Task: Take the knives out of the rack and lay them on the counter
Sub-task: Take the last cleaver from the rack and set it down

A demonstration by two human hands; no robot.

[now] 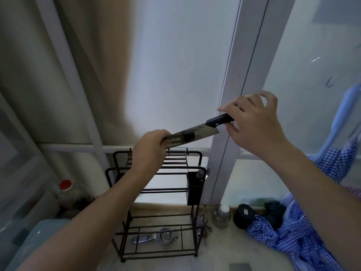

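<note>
Both forearms fill the head view. Left hand (151, 145) is pinched on the blade end of the knife (197, 132), right hand (254, 122) curls loosely round its black handle, fingers half open. It's up in the air above the black wire rack (156, 190), clear of it. So out, I'd say, but not laid on the counter (224, 249) yet. Can't tell if more knives are left in the rack.

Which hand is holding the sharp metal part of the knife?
The left hand pinches the knife by its blade tip. The right hand holds the black handle instead.
</note>
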